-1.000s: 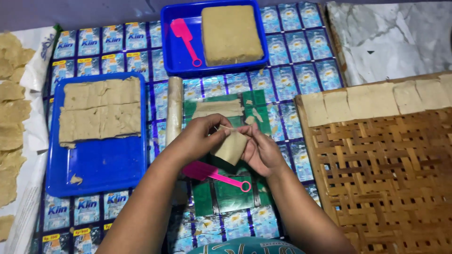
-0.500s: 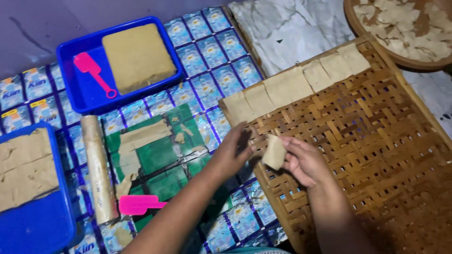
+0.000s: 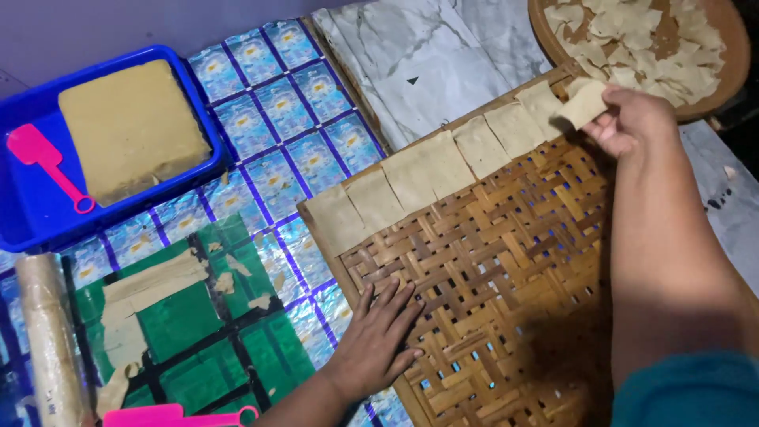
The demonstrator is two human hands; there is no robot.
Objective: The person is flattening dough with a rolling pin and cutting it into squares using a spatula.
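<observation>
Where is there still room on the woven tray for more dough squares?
The woven tray is bare across its middle and near side, between the row of dough squares along its far edge and the left hand flat on its near corner. The far edge is crowded; the right hand holds one more piece at that row's end.

Both forearms were bare, and the left hand [image 3: 375,341] and right hand [image 3: 632,119] wore no rings or gloves. Below the right hand, a teal sleeve [image 3: 688,391] covered the upper arm.
</observation>
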